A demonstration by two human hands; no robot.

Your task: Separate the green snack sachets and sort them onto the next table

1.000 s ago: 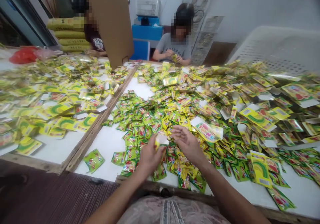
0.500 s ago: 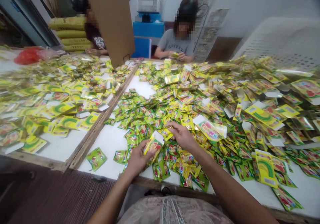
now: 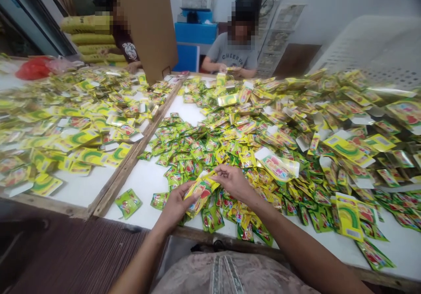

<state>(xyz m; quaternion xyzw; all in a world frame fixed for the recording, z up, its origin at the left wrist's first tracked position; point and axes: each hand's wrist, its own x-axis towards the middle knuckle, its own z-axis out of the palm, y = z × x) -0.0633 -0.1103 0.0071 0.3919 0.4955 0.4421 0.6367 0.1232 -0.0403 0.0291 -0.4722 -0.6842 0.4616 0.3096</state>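
The yellow fruit-printed carton (image 3: pixel 200 196) lay between the thumb and curled fingers of the left hand (image 3: pixel 177 206), gripped at its near left end, above the near green sachets (image 3: pixel 212 218). The right hand (image 3: pixel 234 182) met its far right end, fingertips nearly closed together; whether they pinched a sachet or the flap, I cannot tell. Half a second earlier those fingertips were apart from the carton, to its right, and its white flap showed more plainly.
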